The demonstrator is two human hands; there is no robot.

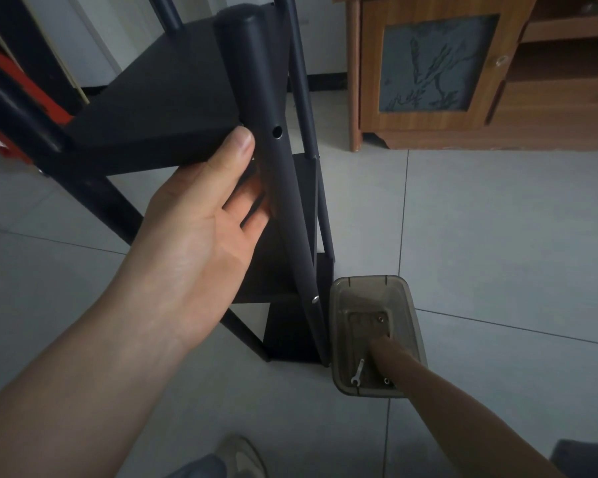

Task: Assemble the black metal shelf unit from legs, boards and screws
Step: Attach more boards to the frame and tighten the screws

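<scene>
Fingers, left hand (201, 215): curled round the near leg (273, 160) of the shelf unit; thumb (237, 146) laid along the corner of the top board (159, 108), other fingers wrapped behind the tube.
Fingers, right hand (389, 351): reaching down into the tray (411, 305); the tips are hidden by the hand itself, so whether they pinch anything cannot be told.
Tray: smoky translucent plastic, on the floor just right of the shelf foot; holds a small wrench (358, 372) left of the right fingers and a screw (380, 318) beyond them.
Near leg: black tube, empty screw hole (276, 132) just right of the left thumb; a fitted screw head (315, 299) lower down.
Shelf unit: upright on the tiled floor (497, 253), lower boards (294, 332) below the left fingers.
Beyond: wooden cabinet (428, 74), well right of the left fingers.
</scene>
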